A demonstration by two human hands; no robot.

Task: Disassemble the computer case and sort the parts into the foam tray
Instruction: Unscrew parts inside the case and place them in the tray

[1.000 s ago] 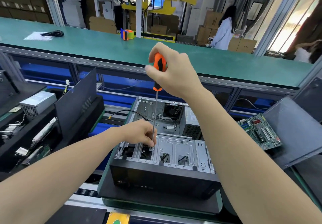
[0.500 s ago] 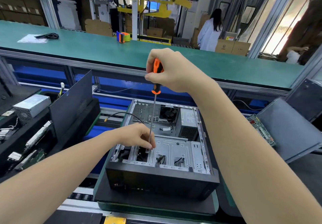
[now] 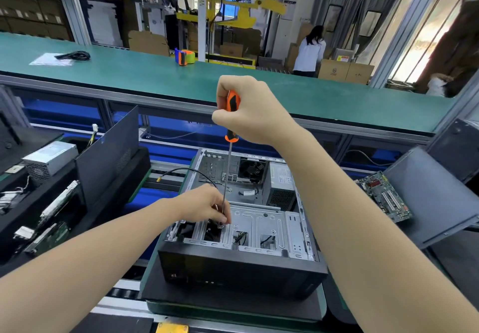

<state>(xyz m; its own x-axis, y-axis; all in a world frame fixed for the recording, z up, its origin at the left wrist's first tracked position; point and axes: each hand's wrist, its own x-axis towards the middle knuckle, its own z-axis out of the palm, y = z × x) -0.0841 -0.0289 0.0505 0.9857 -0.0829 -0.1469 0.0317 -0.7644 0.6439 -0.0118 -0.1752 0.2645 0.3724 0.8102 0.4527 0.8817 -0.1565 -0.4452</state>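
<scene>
Open case (image 3: 241, 262) at the pad's (image 3: 233, 304) middle; unscrewing on the drive cage (image 3: 261, 223). Gripping screwdriver (image 3: 228, 172) handle with right hand (image 3: 248, 109), pinching shaft near the tip with left hand (image 3: 204, 205). Next, likely: back screw out, catch it, off to foam tray (image 3: 15, 223).

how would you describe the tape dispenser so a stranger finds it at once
Look at the long green workbench across the back. Near its far edge, just left of the white post, sits the tape dispenser. It is the only blue-and-orange thing there, holding a greenish roll, unlike the black cable far left.
</scene>
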